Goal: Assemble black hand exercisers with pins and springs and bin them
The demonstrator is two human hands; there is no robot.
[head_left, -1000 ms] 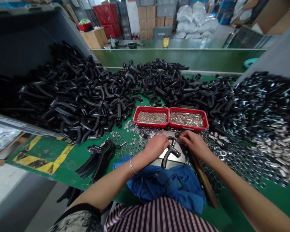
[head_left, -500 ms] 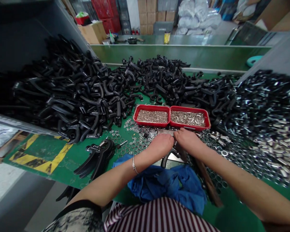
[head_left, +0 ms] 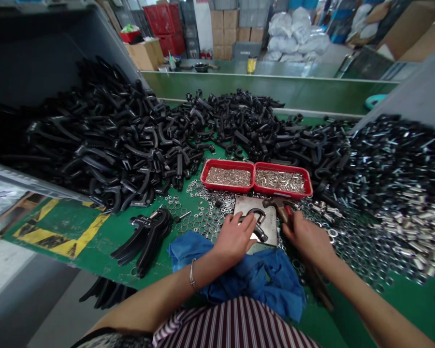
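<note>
My left hand (head_left: 236,237) rests at the left side of a steel plate (head_left: 241,203). Its fingers lie over a black curved part (head_left: 261,233) with a shiny metal pin, holding it against the plate. Beside the plate, my right hand (head_left: 309,237) is closed around the wooden handle of a hammer (head_left: 275,205), close below its head. A small red item, unclear in kind, shows by the right fingers. In front of the plate lies a crumpled blue cloth (head_left: 275,285).
Two red trays (head_left: 254,186) of small metal pins stand behind the plate. Black parts (head_left: 130,140) are heaped at left and back. Metal rings (head_left: 351,241) and sleeves (head_left: 416,217) spread at right. A stack of black handles (head_left: 152,241) lies at the left.
My hands, close together over the plate before, have moved apart. The left has come back onto the black curved part; the right has shifted right and taken hold of the hammer.
</note>
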